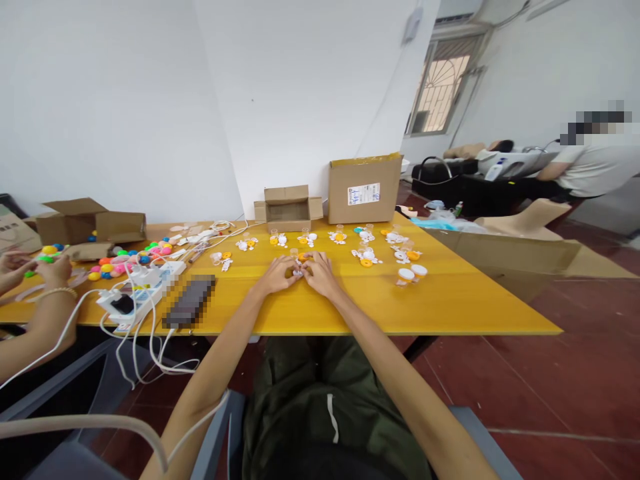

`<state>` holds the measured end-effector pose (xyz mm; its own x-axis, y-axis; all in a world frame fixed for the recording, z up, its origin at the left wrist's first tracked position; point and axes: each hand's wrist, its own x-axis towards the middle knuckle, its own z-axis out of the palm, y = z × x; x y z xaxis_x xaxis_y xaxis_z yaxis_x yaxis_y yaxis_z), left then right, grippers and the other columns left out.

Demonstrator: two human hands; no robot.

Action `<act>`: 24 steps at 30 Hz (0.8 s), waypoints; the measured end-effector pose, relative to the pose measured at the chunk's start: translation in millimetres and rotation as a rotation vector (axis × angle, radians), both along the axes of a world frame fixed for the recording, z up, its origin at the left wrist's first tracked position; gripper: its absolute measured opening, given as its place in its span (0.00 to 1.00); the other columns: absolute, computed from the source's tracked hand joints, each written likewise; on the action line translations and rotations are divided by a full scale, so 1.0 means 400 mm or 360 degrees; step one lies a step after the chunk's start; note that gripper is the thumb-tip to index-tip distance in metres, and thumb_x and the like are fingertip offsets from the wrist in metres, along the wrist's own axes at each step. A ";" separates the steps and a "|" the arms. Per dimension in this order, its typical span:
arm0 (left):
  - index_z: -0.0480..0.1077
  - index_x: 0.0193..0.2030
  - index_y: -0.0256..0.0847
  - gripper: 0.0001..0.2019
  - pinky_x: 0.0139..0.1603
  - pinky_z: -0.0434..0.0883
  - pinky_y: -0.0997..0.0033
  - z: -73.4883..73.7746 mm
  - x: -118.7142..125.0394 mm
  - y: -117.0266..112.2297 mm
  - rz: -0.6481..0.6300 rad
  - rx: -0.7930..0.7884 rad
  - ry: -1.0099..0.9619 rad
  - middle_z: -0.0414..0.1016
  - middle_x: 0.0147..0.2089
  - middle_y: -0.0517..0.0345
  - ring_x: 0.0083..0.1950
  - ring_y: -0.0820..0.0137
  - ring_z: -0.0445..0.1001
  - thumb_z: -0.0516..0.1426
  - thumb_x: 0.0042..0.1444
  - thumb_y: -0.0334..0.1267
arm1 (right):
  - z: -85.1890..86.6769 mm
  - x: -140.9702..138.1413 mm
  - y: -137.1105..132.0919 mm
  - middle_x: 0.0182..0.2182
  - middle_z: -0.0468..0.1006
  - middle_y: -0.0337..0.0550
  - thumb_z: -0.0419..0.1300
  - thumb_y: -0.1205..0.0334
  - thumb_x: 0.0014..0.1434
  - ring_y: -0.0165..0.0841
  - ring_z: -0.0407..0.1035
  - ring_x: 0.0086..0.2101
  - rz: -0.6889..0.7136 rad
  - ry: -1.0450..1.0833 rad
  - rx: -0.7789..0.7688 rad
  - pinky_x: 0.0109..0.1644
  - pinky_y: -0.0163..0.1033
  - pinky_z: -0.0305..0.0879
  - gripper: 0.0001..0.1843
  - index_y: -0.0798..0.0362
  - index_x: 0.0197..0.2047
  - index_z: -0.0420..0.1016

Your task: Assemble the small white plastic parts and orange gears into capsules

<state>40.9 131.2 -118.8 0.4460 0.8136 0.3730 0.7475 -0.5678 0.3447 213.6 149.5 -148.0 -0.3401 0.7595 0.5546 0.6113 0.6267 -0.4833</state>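
Observation:
My left hand (279, 275) and my right hand (319, 273) meet over the middle of the wooden table. Their fingertips pinch a small white piece (299, 271) from both sides; it is too small and too covered to name. An orange ring-like part (302, 257) lies just beyond my fingers, with a clear cup partly hidden near it. Farther back are several little groups of white pieces (367, 254), orange rings (366, 263) and clear cups. To the right of my hands stand two clear cups with white tops and orange rims (419, 271).
A small open carton (289, 213) and a large closed box (365, 190) stand at the back. On the left are a phone (190, 301), a power strip with cables (150, 293), and colourful balls (106, 268) near a co-worker's hands (55, 268). An open carton (500, 257) sits beyond the right edge.

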 end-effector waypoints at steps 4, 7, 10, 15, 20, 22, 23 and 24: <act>0.74 0.37 0.44 0.06 0.58 0.68 0.57 0.002 0.001 -0.002 0.0008 -0.0005 0.0003 0.79 0.45 0.54 0.51 0.60 0.75 0.57 0.61 0.42 | 0.001 0.000 0.000 0.50 0.74 0.48 0.59 0.69 0.59 0.45 0.62 0.54 0.0004 0.0003 0.0004 0.56 0.53 0.60 0.09 0.48 0.30 0.77; 0.74 0.38 0.44 0.07 0.58 0.68 0.56 0.001 0.000 -0.002 0.0016 -0.0007 0.0007 0.79 0.45 0.54 0.51 0.60 0.75 0.57 0.61 0.42 | 0.004 0.000 -0.001 0.50 0.74 0.48 0.58 0.70 0.59 0.45 0.62 0.54 -0.0011 0.0002 -0.0015 0.56 0.52 0.60 0.09 0.48 0.30 0.77; 0.75 0.38 0.45 0.07 0.58 0.68 0.56 -0.001 -0.001 0.000 0.0012 -0.0003 0.0008 0.79 0.45 0.54 0.52 0.60 0.75 0.57 0.61 0.42 | 0.007 0.000 -0.004 0.50 0.74 0.48 0.58 0.70 0.59 0.45 0.62 0.54 -0.0006 0.0004 -0.0013 0.56 0.53 0.60 0.10 0.48 0.31 0.77; 0.75 0.38 0.45 0.07 0.58 0.68 0.56 0.003 0.002 -0.002 0.0001 -0.0002 -0.0003 0.79 0.44 0.55 0.50 0.61 0.75 0.57 0.61 0.42 | 0.014 -0.001 -0.011 0.51 0.75 0.49 0.57 0.70 0.59 0.45 0.62 0.54 -0.0024 -0.0021 -0.0034 0.56 0.53 0.60 0.10 0.48 0.31 0.77; 0.75 0.37 0.45 0.06 0.56 0.69 0.57 0.011 0.007 -0.008 0.0004 -0.0026 0.0006 0.79 0.43 0.55 0.49 0.61 0.75 0.57 0.61 0.41 | 0.011 0.001 -0.012 0.50 0.75 0.48 0.58 0.70 0.58 0.45 0.63 0.53 0.0006 -0.0017 0.0003 0.55 0.52 0.61 0.09 0.48 0.31 0.77; 0.75 0.38 0.45 0.06 0.56 0.69 0.57 0.010 0.006 -0.007 0.0009 -0.0020 0.0008 0.79 0.43 0.55 0.49 0.61 0.75 0.57 0.61 0.42 | 0.008 0.002 -0.009 0.50 0.75 0.48 0.59 0.69 0.58 0.45 0.63 0.53 0.0012 -0.0021 0.0015 0.55 0.52 0.61 0.08 0.48 0.32 0.78; 0.75 0.38 0.45 0.07 0.56 0.69 0.58 0.009 0.005 -0.006 0.0009 -0.0016 0.0008 0.79 0.43 0.55 0.49 0.61 0.75 0.57 0.61 0.42 | 0.006 0.003 -0.008 0.50 0.75 0.48 0.59 0.69 0.58 0.45 0.62 0.53 0.0012 -0.0026 0.0017 0.55 0.52 0.61 0.08 0.47 0.32 0.78; 0.75 0.38 0.45 0.07 0.56 0.69 0.58 0.007 0.004 -0.005 0.0008 -0.0011 0.0008 0.79 0.43 0.55 0.49 0.61 0.75 0.57 0.61 0.42 | 0.004 0.003 -0.006 0.50 0.75 0.48 0.59 0.68 0.58 0.45 0.62 0.53 0.0010 -0.0033 0.0016 0.55 0.52 0.61 0.08 0.47 0.32 0.78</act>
<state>42.5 129.1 -116.0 0.4437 0.8185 0.3650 0.7522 -0.5615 0.3447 214.7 147.1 -146.4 -0.3567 0.7515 0.5550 0.6171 0.6355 -0.4640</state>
